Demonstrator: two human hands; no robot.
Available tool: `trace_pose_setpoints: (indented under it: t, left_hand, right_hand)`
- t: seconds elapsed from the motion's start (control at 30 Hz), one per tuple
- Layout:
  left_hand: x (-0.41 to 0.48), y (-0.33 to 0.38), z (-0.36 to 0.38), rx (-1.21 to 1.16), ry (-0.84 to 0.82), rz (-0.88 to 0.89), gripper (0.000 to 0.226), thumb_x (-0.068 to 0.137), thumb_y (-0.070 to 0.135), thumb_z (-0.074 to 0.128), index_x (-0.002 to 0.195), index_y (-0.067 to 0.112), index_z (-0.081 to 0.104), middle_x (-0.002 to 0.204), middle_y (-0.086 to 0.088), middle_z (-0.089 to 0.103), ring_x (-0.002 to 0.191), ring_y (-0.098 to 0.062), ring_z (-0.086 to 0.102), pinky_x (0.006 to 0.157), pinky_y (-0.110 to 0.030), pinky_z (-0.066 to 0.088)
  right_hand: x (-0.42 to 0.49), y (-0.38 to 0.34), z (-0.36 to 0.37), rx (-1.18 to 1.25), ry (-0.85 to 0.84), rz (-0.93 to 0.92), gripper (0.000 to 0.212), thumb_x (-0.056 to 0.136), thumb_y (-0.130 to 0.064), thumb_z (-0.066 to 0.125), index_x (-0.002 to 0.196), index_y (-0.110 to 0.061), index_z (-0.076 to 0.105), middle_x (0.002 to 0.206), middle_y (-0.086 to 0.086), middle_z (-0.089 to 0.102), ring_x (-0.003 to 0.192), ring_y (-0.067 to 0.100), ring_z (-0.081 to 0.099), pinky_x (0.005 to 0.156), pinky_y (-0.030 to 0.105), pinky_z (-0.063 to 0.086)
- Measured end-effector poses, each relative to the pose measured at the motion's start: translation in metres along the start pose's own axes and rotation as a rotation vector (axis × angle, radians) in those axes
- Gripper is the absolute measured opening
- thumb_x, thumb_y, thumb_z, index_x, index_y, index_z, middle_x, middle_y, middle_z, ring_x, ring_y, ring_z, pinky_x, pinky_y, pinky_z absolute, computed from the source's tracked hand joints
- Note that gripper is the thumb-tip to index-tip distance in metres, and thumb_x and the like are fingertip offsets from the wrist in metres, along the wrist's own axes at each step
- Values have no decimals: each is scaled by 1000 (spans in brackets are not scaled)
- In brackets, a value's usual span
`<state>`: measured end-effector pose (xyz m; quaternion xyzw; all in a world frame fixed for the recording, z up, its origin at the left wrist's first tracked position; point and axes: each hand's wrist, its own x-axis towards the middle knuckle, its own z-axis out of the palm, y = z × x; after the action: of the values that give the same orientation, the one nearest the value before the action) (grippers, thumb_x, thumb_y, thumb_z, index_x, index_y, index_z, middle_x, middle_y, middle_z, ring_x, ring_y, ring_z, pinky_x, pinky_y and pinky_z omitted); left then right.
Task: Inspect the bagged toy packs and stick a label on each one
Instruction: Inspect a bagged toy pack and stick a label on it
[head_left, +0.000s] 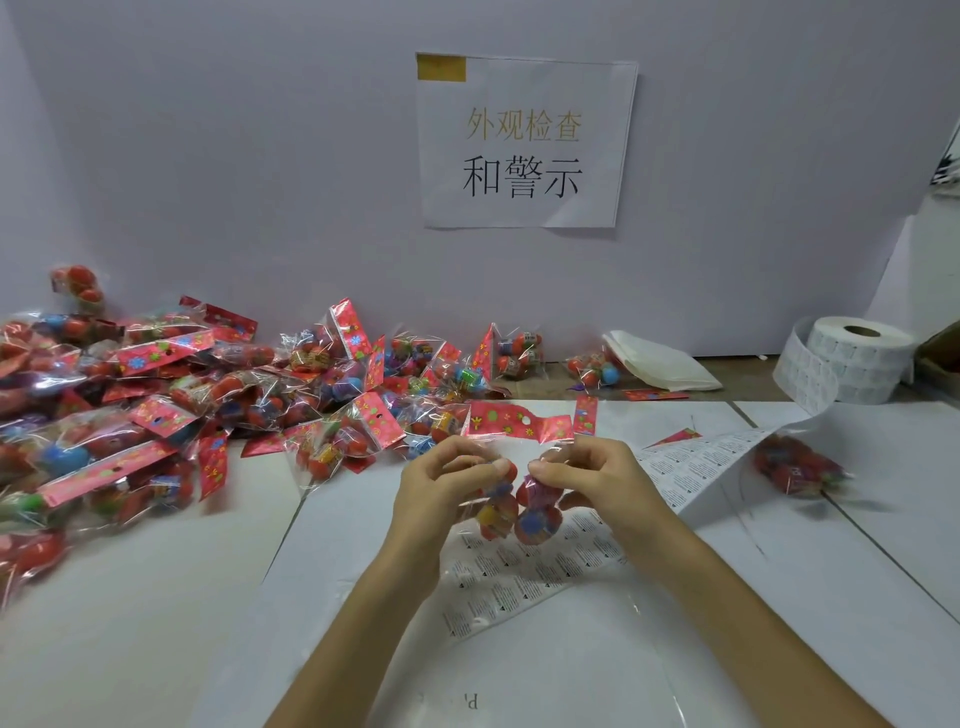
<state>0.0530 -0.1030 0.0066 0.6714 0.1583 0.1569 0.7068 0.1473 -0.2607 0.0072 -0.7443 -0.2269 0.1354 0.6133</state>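
Note:
One clear bagged toy pack (519, 512) with a red flowered header card is held upright above the table's middle. My left hand (441, 486) pinches its left side and my right hand (587, 480) pinches its right side, just under the header. Red and blue round toys show inside the bag. A strip of white printed labels (691, 467) runs under the pack from a label roll (852, 364) at the right. A big heap of the same toy packs (156, 405) covers the table's left side. One more pack (795, 467) lies to the right of the strip.
White sheets (571, 649) cover the table in front of me. A grey wall stands close behind with a paper sign (524, 145) taped to it. A folded white bag (660, 361) lies at the back by the wall. A brown box corner (940, 358) shows at far right.

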Motion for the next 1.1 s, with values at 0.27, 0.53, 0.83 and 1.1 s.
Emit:
trace_pose_setpoints:
  t: [0.27,0.53,0.83,1.1]
  left_hand:
    - [3,-9,-5,436,190,78,27,100,46,56,116,27,66,108,5,72,91,-9,67,75,-26,57]
    - [6,-17,-10,1041,23,-9,34,96,43,59,126,30,67,125,0,61,106,-19,62,97,-41,52]
    - [10,-10,-17,1155,-192,-76,64,74,52,85,131,38,61,119,9,52,108,-14,53,98,-39,49]
    - [13,-18,-17,971,-191,-97,69,75,36,88,136,28,58,111,6,55,88,-6,55,67,-13,44]
  right_hand:
    - [9,6,-10,281,202,115,17,92,-22,71,92,-5,74,81,6,77,76,14,74,60,27,58]
    - [12,3,-15,1016,132,298,25,101,-5,46,119,8,58,125,25,64,111,35,66,99,42,52]
    - [8,3,-4,266,311,137,32,96,-3,57,117,-27,54,112,-14,58,105,9,57,93,29,44]
    - [2,12,7,-369,126,-171,28,95,-10,65,117,-28,67,110,-19,63,100,-9,58,77,3,46]
